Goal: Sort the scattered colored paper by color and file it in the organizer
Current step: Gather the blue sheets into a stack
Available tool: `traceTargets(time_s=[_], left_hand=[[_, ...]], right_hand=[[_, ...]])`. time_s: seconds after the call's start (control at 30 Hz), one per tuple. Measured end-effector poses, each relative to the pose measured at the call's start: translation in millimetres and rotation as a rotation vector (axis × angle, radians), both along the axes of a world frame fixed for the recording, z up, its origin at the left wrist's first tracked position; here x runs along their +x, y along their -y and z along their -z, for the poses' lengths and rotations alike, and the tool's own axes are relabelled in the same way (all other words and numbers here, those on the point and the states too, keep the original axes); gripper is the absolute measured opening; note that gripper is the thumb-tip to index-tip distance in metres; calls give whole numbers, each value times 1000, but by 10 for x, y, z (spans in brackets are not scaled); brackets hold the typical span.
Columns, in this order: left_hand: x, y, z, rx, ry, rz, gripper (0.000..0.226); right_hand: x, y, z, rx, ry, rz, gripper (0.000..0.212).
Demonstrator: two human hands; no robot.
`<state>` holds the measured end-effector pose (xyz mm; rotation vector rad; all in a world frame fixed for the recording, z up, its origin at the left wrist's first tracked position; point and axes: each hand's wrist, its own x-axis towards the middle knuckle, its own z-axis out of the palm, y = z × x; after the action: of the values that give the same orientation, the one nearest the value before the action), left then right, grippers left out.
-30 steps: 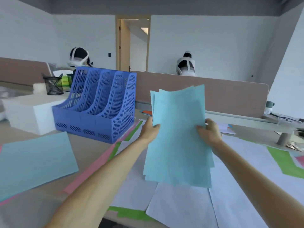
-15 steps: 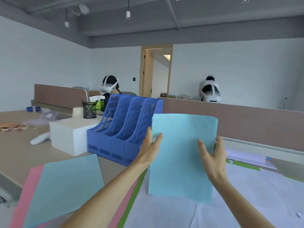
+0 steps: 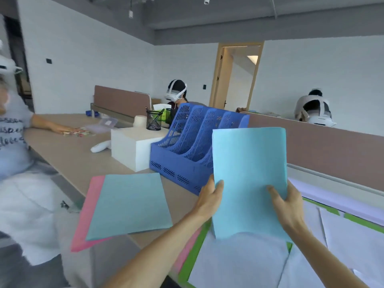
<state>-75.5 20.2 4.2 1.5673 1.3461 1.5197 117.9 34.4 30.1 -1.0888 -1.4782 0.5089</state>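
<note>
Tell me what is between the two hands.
In the head view, a stack of blue paper fills the gap; the left hand grips its left edge, the right hand its right edge.

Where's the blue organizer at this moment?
In the head view, the blue organizer stands on the desk centre-left, beside the white box and partly behind the held light-blue paper.

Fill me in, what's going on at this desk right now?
A person holds a stack of light blue paper upright, with the left hand pinching its left edge and the right hand its right edge. It is just in front of the blue organizer, and no paper shows in the organizer's slots. Another blue sheet lies on a pink sheet on the desk, and white sheets lie unsorted under the arms.
</note>
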Motion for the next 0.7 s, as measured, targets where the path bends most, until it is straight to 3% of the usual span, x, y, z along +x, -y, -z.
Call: traceTargets(time_s=[0.2, 0.4, 0.7], left_hand=[[-1152, 246, -146, 67, 180, -253, 15], [-2201, 602, 5, -152, 231, -356, 20], [-2791, 993, -86, -62, 237, -443, 21]], right_hand=[[-1082, -154, -69, -31, -122, -231, 16], [-2192, -244, 127, -272, -129, -413, 16], [-2907, 141, 65, -49, -274, -490, 30]])
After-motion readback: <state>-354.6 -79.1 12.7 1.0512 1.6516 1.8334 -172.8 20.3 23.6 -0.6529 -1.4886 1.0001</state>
